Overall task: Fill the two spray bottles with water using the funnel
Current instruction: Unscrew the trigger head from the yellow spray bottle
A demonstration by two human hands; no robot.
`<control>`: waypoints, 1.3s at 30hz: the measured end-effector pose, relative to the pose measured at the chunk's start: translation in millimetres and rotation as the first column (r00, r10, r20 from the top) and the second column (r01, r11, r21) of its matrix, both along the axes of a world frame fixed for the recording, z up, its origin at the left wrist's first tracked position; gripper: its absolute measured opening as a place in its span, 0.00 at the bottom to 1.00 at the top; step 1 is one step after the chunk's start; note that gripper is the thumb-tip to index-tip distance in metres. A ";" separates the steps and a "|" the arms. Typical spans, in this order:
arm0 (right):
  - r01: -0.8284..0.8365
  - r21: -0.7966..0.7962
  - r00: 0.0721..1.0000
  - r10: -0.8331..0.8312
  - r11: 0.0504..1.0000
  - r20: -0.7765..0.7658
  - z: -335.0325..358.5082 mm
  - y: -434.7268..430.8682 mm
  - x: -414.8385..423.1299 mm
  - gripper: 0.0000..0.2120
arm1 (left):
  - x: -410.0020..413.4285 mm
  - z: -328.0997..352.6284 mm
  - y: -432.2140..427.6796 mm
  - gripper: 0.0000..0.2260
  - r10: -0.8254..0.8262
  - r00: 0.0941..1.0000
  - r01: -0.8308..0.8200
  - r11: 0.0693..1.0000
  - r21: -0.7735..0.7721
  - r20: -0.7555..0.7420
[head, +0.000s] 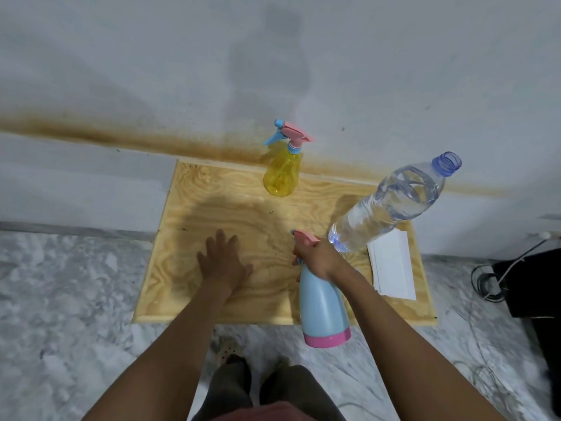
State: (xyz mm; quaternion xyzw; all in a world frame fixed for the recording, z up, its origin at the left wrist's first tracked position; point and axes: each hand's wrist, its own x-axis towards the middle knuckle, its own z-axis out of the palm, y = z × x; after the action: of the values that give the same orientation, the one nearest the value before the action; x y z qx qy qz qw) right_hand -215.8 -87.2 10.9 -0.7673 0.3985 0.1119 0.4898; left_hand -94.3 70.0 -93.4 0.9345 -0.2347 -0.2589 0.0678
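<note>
The right hand point(318, 259) is wrapped round the neck of the blue bottle point(323, 305), fingers curled under its pink spray head point(305, 238), which is still screwed on. The bottle hangs upright and seems lifted, its pink base showing over the near edge of the table point(212, 183). The left hand point(223, 262) lies flat on the table's middle, fingers spread, holding nothing.

This looks like the opening step: taking up the first bottle so its head can come off. The next move probably calls for the left hand to steady the body while the right twists the head loose.

The yellow bottle point(280, 174) stands at the table's far edge, head on too. The water bottle point(391, 202), uncapped and nearly full, stands on the table's right side, close behind the right hand; a careless elbow could tip it. White papers point(394, 268) lie at the table's right edge and could get wet. No funnel is in view. Cables point(491, 284) trail on the floor right of the table.
</note>
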 end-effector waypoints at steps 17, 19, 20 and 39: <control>-0.013 -0.137 0.998 0.005 0.990 -0.061 -7.4 -3.1 0.5 0.22 | 2.6 -6.8 1.2 0.40 0.057 0.997 -0.057 0.998 -0.011 -0.045; -0.029 -0.136 0.998 0.021 0.990 -0.061 -6.4 -2.6 -0.1 0.20 | 2.6 -6.6 1.2 0.40 0.055 0.998 -0.056 0.998 -0.014 -0.039; -0.033 -0.137 0.998 0.025 0.990 -0.063 -4.1 -2.2 -0.5 0.20 | 2.3 -6.9 1.3 0.40 0.057 0.998 -0.057 0.998 -0.016 -0.040; -0.015 -0.049 1.000 0.016 0.999 0.008 4.1 -0.6 -9.7 0.21 | 4.3 -4.1 2.0 0.40 0.054 0.996 -0.054 0.999 0.003 -0.075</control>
State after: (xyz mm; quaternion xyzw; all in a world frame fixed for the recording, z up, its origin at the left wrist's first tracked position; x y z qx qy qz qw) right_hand -225.4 -87.7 14.9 -0.7827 0.3930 0.1025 0.4716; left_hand -90.1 72.0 -97.5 0.9301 -0.2066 -0.2922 0.0829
